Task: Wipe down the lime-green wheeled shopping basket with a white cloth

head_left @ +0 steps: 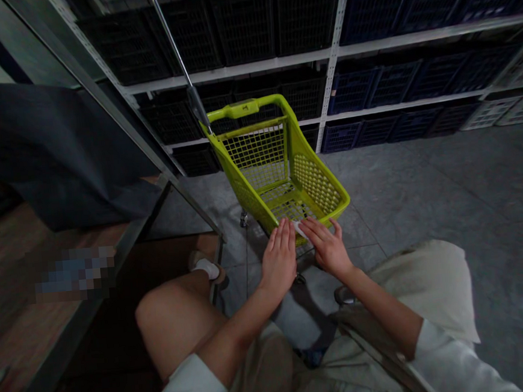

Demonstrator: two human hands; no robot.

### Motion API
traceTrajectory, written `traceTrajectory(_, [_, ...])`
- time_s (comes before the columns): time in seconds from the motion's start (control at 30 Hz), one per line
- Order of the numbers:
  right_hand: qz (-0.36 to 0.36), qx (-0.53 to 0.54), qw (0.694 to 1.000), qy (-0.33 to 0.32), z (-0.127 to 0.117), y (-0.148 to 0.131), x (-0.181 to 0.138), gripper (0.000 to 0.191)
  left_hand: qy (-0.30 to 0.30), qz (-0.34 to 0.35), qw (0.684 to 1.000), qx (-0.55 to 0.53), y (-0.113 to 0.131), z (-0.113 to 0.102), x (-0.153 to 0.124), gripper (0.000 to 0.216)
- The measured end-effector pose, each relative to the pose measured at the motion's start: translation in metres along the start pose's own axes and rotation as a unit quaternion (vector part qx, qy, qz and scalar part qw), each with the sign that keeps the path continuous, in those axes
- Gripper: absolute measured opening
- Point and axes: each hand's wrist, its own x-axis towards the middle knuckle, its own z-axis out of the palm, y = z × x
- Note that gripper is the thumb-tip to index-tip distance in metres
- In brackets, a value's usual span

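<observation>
A small yellow-green shopping cart [329,193] with lattice sides stands in front of me, its near rim at my fingertips. My left hand [281,258] is over that rim, its fingers extended and pressed together. My right hand [329,248] bends in from the other side, fingers closed, with the little finger lifted. Between the fingertips shows a small white piece [299,230], thin like tissue or paper, and both hands appear to grip it. The fingers hide most of it. Through the lattice, the cart's basket floor is visible.
Behind the cart, white metal shelving [332,88] holds black crates [243,25] and blue crates [383,83]. A wooden table [110,235] with a metal frame and dark cloth [68,157] is close on the left. A metal pole [170,37] rises from the cart's left corner. Grey floor tiles [406,190] extend rightward.
</observation>
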Motion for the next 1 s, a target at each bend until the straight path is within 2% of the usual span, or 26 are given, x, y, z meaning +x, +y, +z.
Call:
traceTrajectory(0.07, [-0.004,-0.033,0.999,0.018,-0.006,0.038,-0.005,0.063,-0.001,-0.001,1.0,-0.003,0.001,-0.001,0.001,0.068])
traceTrajectory(0.17, [0.054,-0.086,0.991,0.084,-0.012,0.09,-0.008,0.058,-0.003,-0.003,1.0,-0.005,0.001,0.0,0.002,0.067])
traceTrajectory(0.23, [0.086,-0.096,0.985,0.11,-0.012,0.105,-0.007,0.054,-0.005,-0.003,1.0,-0.004,0.002,0.001,0.003,0.067])
traceTrajectory(0.27, [0.101,-0.093,0.984,0.117,-0.011,0.104,-0.005,0.052,-0.006,-0.004,1.0,-0.003,0.002,0.002,0.003,0.067])
traceTrajectory(0.33, [0.134,-0.077,0.98,0.123,-0.007,0.084,-0.002,0.05,-0.005,-0.007,1.0,-0.003,0.002,0.003,0.003,0.068])
traceTrajectory(0.4, [0.152,-0.053,0.98,0.113,-0.003,0.048,0.003,0.048,0.0,-0.008,1.0,-0.005,0.002,0.004,0.003,0.068])
traceTrajectory(0.53, [0.1,0.026,0.994,0.036,0.005,-0.027,0.013,0.049,0.02,-0.011,1.0,-0.007,0.001,0.007,0.001,0.066])
traceTrajectory(0.6, [0.091,0.05,0.994,0.019,0.008,-0.045,0.017,0.051,0.028,-0.013,0.999,-0.009,0.001,0.008,0.001,0.065])
traceTrajectory(0.67, [0.071,0.053,0.996,0.007,0.007,-0.045,0.018,0.053,0.021,-0.013,1.0,-0.006,0.0,0.006,0.0,0.065])
traceTrajectory(0.77, [-0.002,0.021,1.0,-0.013,0.002,-0.017,0.011,0.053,-0.007,-0.012,1.0,0.006,0.001,0.001,0.0,0.066])
traceTrajectory(0.87, [-0.043,-0.032,0.999,-0.007,-0.007,0.035,0.002,0.051,-0.019,-0.009,1.0,0.007,0.002,-0.002,0.001,0.068])
traceTrajectory(1.0, [0.023,-0.101,0.993,0.052,-0.019,0.105,-0.003,0.05,-0.012,-0.007,1.0,0.002,0.002,0.001,0.003,0.067])
